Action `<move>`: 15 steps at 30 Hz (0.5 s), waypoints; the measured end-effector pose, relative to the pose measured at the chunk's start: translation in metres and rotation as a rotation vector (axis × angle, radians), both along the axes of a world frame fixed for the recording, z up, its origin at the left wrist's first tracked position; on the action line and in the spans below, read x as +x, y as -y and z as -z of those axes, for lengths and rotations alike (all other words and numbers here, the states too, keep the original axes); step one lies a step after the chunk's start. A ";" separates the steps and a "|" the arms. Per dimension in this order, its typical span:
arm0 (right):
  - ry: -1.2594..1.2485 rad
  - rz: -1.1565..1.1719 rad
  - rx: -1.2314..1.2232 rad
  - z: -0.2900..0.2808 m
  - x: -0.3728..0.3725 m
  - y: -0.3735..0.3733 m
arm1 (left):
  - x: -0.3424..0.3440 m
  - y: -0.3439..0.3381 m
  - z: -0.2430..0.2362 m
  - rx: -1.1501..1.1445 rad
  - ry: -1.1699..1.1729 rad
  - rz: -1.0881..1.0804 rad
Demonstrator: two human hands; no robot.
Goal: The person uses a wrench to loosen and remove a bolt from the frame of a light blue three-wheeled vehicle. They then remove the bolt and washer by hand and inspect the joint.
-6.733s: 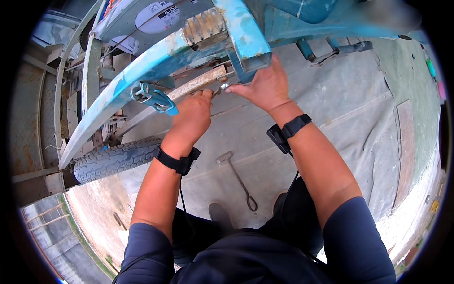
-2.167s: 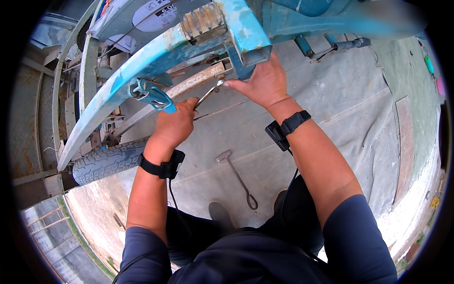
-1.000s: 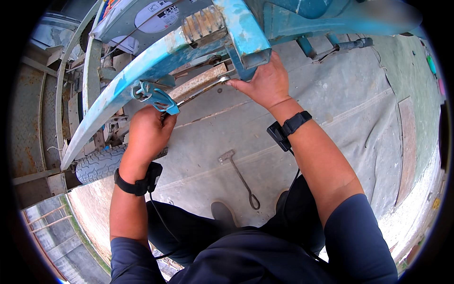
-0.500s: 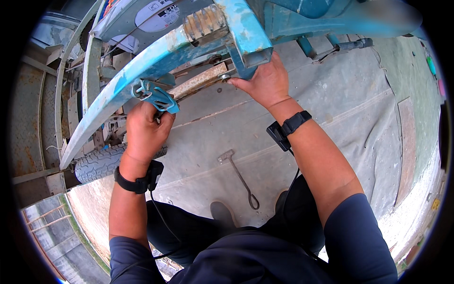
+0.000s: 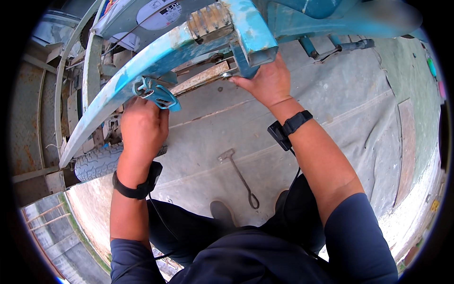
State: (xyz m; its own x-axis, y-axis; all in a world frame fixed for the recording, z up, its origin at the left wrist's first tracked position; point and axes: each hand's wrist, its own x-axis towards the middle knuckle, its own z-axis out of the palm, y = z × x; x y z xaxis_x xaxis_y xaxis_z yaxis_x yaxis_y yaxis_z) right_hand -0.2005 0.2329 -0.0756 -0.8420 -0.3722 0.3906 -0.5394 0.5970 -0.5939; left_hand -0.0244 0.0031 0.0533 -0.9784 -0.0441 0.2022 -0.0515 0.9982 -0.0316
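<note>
Since the earlier frames the left hand point(image 5: 144, 125) has slid outward toward ten o'clock, away from the bolt point(image 5: 226, 75), while the right hand point(image 5: 269, 83) keeps its place near one o'clock. From where I stand, the two hands are well apart. The left one curls up close behind the blue slotted bracket point(image 5: 163, 97) that hangs from the curved blue frame point(image 5: 127, 78); its fingertips are hidden, so I can't tell what they close on. The right one reaches up under the open end of the blue square tube point(image 5: 261, 55), thumb stretched toward the bolt, its other fingers out of sight, so I can't tell how firmly they grip. The bolt sits at twelve o'clock, at the near end of a rusty beam point(image 5: 203, 78) that slants down toward ten. Just below nine, a treaded tyre point(image 5: 97, 163) shows under the frame. Grey sheeting point(image 5: 203, 142) covers the ground, and on it, toward six, lies a hammer point(image 5: 241, 177) with a looped metal handle. Both wrists wear black straps.
</note>
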 end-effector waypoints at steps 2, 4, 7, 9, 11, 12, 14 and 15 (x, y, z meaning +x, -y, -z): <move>0.004 0.002 -0.003 0.000 0.000 0.001 | -0.001 -0.003 -0.001 -0.139 0.000 0.072; 0.004 0.002 -0.011 0.001 -0.001 0.001 | 0.001 -0.002 0.003 -0.199 0.047 0.066; -0.006 0.002 -0.023 -0.001 0.001 0.002 | 0.005 -0.006 0.012 -0.164 0.116 -0.063; 0.000 -0.013 -0.038 -0.001 0.000 0.001 | 0.005 -0.006 0.013 -0.132 0.106 -0.089; -0.008 -0.019 -0.043 0.000 -0.001 0.001 | 0.006 -0.005 0.022 -0.094 0.078 -0.093; -0.018 -0.017 -0.042 0.001 -0.001 0.001 | 0.007 -0.003 0.026 -0.050 0.074 -0.092; -0.028 -0.006 -0.020 0.002 0.000 -0.004 | 0.010 0.002 0.041 0.044 0.070 -0.083; -0.029 -0.003 -0.013 0.000 0.000 -0.003 | 0.013 0.007 0.051 0.089 0.063 -0.093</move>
